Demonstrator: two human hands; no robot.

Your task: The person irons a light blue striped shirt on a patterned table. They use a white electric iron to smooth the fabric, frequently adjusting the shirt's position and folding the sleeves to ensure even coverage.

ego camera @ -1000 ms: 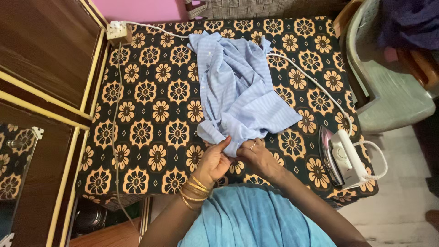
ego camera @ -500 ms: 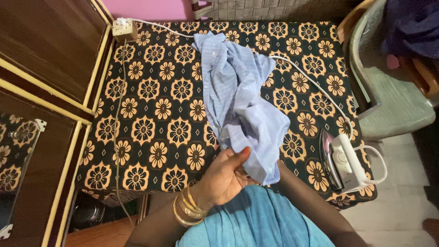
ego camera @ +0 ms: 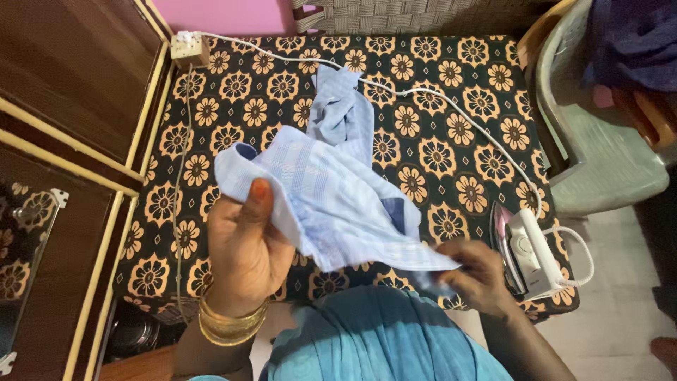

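While lifted, shirt [ego camera: 331,197] spans both hands (fingers pinching edges) | iron [ego camera: 529,254] right

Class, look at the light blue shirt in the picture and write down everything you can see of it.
The shirt is light blue with fine stripes and looks like thin woven cotton. It is crumpled and partly lifted off the flowered cloth that covers the table. The left hand pinches one raised edge with the thumb on top; the right hand grips the lower edge, blurred. A darker blue inner patch shows near the fold. The far end trails bunched on the cloth, lying across the white cord.
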